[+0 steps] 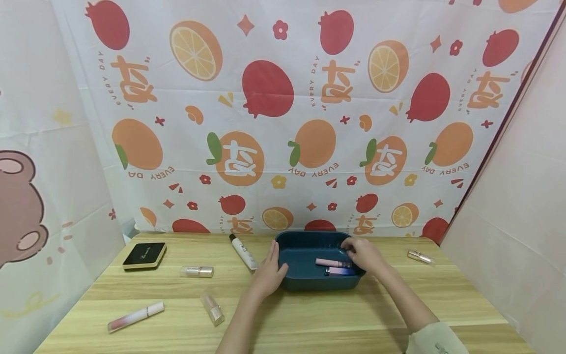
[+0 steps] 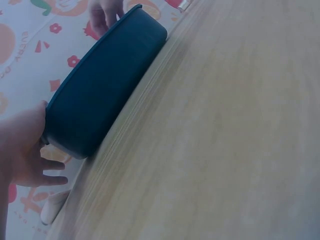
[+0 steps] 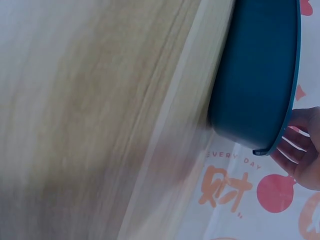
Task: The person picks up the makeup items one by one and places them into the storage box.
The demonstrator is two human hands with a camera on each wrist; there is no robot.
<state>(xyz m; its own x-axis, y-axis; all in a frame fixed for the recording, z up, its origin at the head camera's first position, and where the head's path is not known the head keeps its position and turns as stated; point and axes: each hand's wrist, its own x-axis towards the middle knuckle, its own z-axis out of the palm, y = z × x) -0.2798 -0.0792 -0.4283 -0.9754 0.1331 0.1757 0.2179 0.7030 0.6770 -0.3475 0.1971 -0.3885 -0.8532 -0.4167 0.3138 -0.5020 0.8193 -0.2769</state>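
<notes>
A dark teal plastic bin (image 1: 305, 283) stands on the wooden table. My left hand (image 1: 268, 275) rests against its left end, the fingers mostly straight along the outside and the thumb at the rim; the left wrist view shows the fingers (image 2: 54, 179) spread apart. My right hand (image 1: 363, 254) is at the bin's back right corner, its loosely bent fingertips reaching over the rim. In the right wrist view the fingers (image 3: 295, 137) appear just beyond the rim, with nothing seen between them. Inside the bin lie a pink lip gloss tube (image 1: 326, 263) and a pink-to-blue tube (image 1: 339, 271).
Left of the bin lie a white tube with black cap (image 1: 243, 251), a black compact (image 1: 145, 256), a clear lipstick (image 1: 197, 271), another lipstick (image 1: 213, 308) and a long lip gloss (image 1: 135, 317). A lipstick (image 1: 421, 257) lies to the right. A fruit-print cloth (image 1: 274, 147) hangs behind.
</notes>
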